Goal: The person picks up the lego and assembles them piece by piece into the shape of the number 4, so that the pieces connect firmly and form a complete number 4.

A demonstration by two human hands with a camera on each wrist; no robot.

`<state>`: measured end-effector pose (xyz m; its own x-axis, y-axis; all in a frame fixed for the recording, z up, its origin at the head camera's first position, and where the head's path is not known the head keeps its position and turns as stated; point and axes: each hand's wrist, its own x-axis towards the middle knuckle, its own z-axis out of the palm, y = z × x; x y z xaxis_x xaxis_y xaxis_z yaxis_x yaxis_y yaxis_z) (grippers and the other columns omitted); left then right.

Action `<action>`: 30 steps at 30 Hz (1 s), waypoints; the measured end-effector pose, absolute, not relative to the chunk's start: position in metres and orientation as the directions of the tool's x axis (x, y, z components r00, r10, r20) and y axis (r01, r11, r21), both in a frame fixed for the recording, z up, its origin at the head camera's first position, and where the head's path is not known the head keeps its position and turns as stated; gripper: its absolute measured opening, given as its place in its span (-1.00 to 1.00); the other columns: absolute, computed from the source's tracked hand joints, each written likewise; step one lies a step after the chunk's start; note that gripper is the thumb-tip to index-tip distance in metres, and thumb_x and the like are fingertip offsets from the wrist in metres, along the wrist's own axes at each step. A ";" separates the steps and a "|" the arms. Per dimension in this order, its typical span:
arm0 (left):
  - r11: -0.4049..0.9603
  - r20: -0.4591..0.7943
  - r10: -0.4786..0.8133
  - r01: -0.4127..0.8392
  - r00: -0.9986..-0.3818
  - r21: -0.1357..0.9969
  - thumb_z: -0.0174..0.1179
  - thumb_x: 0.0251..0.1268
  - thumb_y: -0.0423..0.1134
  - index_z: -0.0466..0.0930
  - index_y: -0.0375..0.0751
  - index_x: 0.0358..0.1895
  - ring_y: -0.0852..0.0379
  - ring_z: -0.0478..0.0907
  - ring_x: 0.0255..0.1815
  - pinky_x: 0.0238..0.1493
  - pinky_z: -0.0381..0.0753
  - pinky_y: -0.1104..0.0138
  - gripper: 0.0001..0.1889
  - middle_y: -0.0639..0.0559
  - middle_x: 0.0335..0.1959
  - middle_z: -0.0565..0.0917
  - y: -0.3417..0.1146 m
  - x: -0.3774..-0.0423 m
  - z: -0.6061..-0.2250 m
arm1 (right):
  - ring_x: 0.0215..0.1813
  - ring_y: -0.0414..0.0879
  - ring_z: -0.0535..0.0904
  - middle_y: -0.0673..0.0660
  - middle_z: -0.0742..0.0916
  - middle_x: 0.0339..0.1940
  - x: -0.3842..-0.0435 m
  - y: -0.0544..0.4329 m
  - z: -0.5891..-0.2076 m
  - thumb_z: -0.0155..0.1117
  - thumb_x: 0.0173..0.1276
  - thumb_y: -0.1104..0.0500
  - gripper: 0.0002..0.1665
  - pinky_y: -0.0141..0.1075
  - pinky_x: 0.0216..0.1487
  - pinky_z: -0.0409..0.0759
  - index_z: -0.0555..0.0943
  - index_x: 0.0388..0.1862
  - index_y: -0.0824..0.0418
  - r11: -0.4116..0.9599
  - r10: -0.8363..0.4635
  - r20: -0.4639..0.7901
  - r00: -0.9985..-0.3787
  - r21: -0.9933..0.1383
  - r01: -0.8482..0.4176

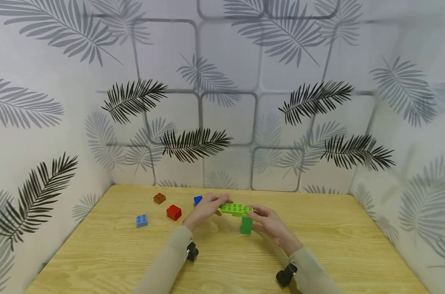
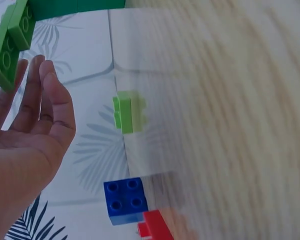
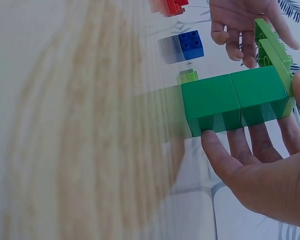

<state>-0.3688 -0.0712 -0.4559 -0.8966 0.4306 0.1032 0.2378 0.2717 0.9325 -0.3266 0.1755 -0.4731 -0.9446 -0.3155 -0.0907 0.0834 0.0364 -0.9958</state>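
A tower of two dark green toy bricks stands upright on the table, with a long light green studded brick across its top, overhanging leftward. Under the overhang sits another light green layer. My right hand grips this tower from the right: fingers lie along the dark green side, and the thumb is at the light green top. Beside the overhang's free end is my left hand, its fingers loosely bent and apart, the fingertips close to the light green brick without gripping it.
Loose bricks lie to the left on the wooden table: a blue one, a red one, a brown one and a light blue one. A small light green brick lies beyond the hands. Patterned walls enclose the table.
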 end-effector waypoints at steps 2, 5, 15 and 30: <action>0.268 0.109 0.411 0.234 -0.905 0.935 -0.03 0.49 0.16 0.67 -0.12 0.10 0.08 0.57 -0.06 -0.14 0.66 0.19 -0.51 -0.08 0.05 0.67 -0.075 -0.372 -0.456 | 0.09 -0.15 0.58 0.19 0.57 0.22 -0.327 0.175 -0.473 0.24 0.43 -0.02 -0.35 -0.15 0.18 0.58 0.40 0.41 0.23 0.039 -0.312 -0.095 -0.945 -0.995 0.087; 0.270 0.104 0.390 0.222 -0.915 0.937 0.01 0.53 -0.04 0.63 -0.12 0.12 -0.01 0.61 -0.12 -0.09 0.66 0.09 -0.66 -0.08 -0.03 0.68 -0.080 -0.374 -0.456 | 0.08 -0.16 0.58 0.18 0.56 0.22 -0.327 0.175 -0.473 0.25 0.42 -0.03 -0.32 -0.18 0.16 0.58 0.38 0.42 0.23 0.037 -0.314 -0.098 -0.944 -0.995 0.090; 0.364 0.111 0.405 0.272 -0.908 0.891 0.11 0.42 -0.40 0.62 -0.24 0.06 0.01 0.62 -0.05 -0.08 0.66 0.05 -0.77 -0.17 -0.01 0.68 -0.094 -0.379 -0.459 | 0.06 -0.17 0.57 0.11 0.57 0.16 -0.326 0.177 -0.474 0.25 0.42 -0.05 -0.27 -0.12 0.20 0.56 0.34 0.45 0.24 0.032 -0.335 -0.091 -0.938 -0.996 0.085; 0.438 -0.012 0.519 0.254 -0.855 0.863 0.25 0.27 -0.45 0.59 -0.44 0.04 0.04 0.60 -0.03 -0.01 0.65 0.17 -0.71 -0.27 0.01 0.66 -0.138 -0.378 -0.456 | 0.09 -0.15 0.56 0.16 0.55 0.23 -0.327 0.177 -0.474 0.25 0.42 -0.05 -0.33 -0.19 0.13 0.58 0.41 0.41 0.19 0.044 -0.314 -0.101 -0.944 -0.995 0.092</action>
